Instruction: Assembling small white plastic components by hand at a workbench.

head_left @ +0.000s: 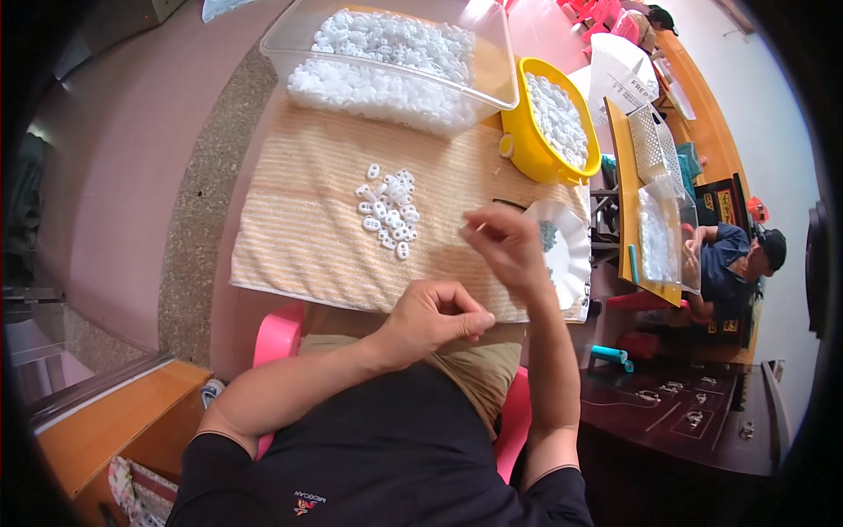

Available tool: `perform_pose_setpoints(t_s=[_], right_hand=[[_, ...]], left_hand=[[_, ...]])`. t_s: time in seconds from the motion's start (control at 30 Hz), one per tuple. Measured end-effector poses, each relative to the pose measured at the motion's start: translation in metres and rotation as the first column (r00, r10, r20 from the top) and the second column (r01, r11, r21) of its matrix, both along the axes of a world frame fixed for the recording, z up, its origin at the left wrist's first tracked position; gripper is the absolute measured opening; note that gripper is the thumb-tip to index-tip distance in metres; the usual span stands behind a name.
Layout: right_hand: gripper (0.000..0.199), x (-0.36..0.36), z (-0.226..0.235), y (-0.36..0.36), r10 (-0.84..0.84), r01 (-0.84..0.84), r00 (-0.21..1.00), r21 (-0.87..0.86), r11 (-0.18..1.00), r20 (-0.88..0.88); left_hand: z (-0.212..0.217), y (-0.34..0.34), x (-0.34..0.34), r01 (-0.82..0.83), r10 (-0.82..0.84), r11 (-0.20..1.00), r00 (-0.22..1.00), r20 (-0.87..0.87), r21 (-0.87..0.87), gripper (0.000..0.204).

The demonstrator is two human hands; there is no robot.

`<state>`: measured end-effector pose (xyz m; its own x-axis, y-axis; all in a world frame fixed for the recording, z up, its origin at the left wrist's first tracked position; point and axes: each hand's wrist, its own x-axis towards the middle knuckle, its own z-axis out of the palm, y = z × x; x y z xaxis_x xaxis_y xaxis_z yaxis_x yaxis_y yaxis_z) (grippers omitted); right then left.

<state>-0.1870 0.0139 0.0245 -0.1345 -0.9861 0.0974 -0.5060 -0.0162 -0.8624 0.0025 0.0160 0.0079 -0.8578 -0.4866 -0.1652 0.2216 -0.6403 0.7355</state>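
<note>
My left hand (436, 318) is held above my lap at the near edge of the towel-covered table, its thumb and forefinger pressed together; anything between them is too small to make out. To its right and farther forward, my right hand (507, 249) hovers over the towel (299, 220) with fingertips pinched, slightly blurred. Whatever it may hold cannot be made out. Left of my right hand lies a loose pile of small white oval plastic pieces (391, 211), several showing two holes. Beside my right hand is a white scalloped dish (573, 255) with small teal bits in it, partly hidden by the hand.
A large clear bin (493, 66) of white pieces stands at the back, with a yellow basket (536, 167) of similar pieces at its right. A thin dark stick-like item (509, 203) lies near the dish. Another person (733, 263) sits at a separate table to the right.
</note>
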Motion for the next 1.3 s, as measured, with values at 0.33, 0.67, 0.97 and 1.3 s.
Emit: perform_pose_setpoints(t_s=[0.33, 0.67, 0.97, 1.3], right_hand=[[0.015, 0.047, -0.008, -0.006, 0.091, -0.112, 0.913, -0.031, 0.993, -0.397], [0.009, 0.06, -0.012, -0.013, 0.066, -0.096, 0.849, -0.029, 0.995, -0.525], [0.01, 0.039, -0.021, 0.004, -0.046, 0.022, 0.979, -0.123, 0.992, -0.2], [0.01, 0.034, 0.001, 0.048, -0.067, 0.038, 0.886, 0.071, 0.997, 0.458]], left_hand=[[0.007, 0.005, 0.003, 0.061, -0.073, 0.991, 0.993, -0.091, -0.123, 0.008], [0.008, 0.004, 0.005, 0.052, -0.059, 0.995, 0.995, -0.078, -0.084, 0.007], [0.007, 0.001, 0.002, -0.2, 0.2, 0.98, 0.979, 0.031, -0.012, 0.009], [0.002, -0.003, -0.003, -0.387, 0.385, 0.9, 0.922, 0.048, 0.203, 0.012]])
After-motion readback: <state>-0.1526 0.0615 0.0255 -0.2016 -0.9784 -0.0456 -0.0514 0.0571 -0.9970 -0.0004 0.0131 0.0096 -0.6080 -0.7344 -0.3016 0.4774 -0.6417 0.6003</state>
